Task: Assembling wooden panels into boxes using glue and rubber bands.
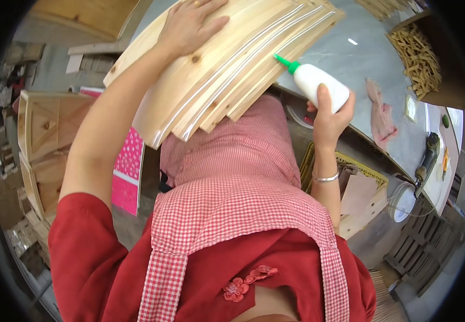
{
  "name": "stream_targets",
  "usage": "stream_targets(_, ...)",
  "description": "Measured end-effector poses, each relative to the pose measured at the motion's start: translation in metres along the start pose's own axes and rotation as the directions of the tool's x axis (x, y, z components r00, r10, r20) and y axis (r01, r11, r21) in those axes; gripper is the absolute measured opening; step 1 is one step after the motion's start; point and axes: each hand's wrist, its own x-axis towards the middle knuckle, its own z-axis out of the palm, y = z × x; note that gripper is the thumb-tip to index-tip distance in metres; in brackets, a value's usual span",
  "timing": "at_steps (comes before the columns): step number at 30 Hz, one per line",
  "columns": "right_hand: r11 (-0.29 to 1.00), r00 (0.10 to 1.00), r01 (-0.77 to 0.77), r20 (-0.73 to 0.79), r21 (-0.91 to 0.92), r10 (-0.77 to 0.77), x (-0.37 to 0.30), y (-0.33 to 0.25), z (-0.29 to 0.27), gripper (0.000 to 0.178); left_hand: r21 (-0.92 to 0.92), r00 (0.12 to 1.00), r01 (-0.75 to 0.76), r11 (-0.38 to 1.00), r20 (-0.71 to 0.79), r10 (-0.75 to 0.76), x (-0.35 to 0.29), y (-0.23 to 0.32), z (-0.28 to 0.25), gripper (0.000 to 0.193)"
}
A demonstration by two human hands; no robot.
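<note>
Several pale wooden boards (pixel 179 88) lie stacked and fanned out in steps over the table edge, in front of my body. Shiny lines of white glue run along their exposed long edges. My left hand (pixel 194 27) rests flat on the top board near its far end, fingers spread. In my right hand (pixel 330 112) is a white squeeze bottle (pixel 321 85) with a green nozzle. The bottle is tilted, and its nozzle tip (pixel 278 57) points at the lower boards' edges. Whether the tip touches the wood I cannot tell.
On the grey tabletop (pixel 345 59) lie a pinkish cloth (pixel 381 115) and a dark hand tool (pixel 427 158). A box of small wooden pieces (pixel 415 61) stands at the far right. Below the table is a yellow crate (pixel 369 166). Wooden boxes (pixel 55 126) are stacked at left.
</note>
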Motion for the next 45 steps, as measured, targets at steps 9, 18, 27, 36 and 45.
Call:
stream_targets(9, 0.984, 0.928, 0.122, 0.367, -0.133, -0.066, -0.112, -0.019, 0.002, 0.046, -0.036, 0.999, 0.006, 0.999, -0.042, -0.007, -0.008, 0.000, 0.000, 0.056)
stream_targets(18, 0.995, 0.931, 0.034, 0.366, -0.094, 0.003, -0.113, -0.020, 0.009, 0.044, 0.023, 0.998, 0.026, 0.999, -0.059, -0.024, -0.007, 0.003, -0.003, 0.052)
stream_targets(27, 0.949, 0.977, -0.124, 0.203, 0.290, 0.066, -0.073, -0.021, -0.011, 0.040, -0.988, -0.010, 0.048, 0.148, -0.149, -0.989, -0.192, -0.147, -0.041, 0.023)
stream_targets(36, 0.964, 0.947, 0.101, -0.320, 0.245, -0.018, 0.070, -0.019, -0.032, 0.036, -0.503, 0.631, -0.105, -0.858, 0.633, -0.449, -0.197, 0.078, 0.060, 0.049)
stream_targets(45, 0.999, 0.894, -0.002, -0.448, 0.040, 0.020, 0.182, 0.003, -0.032, 0.048, -0.328, 0.518, -0.193, -0.925, 0.767, -0.380, -0.200, 0.059, 0.064, 0.044)
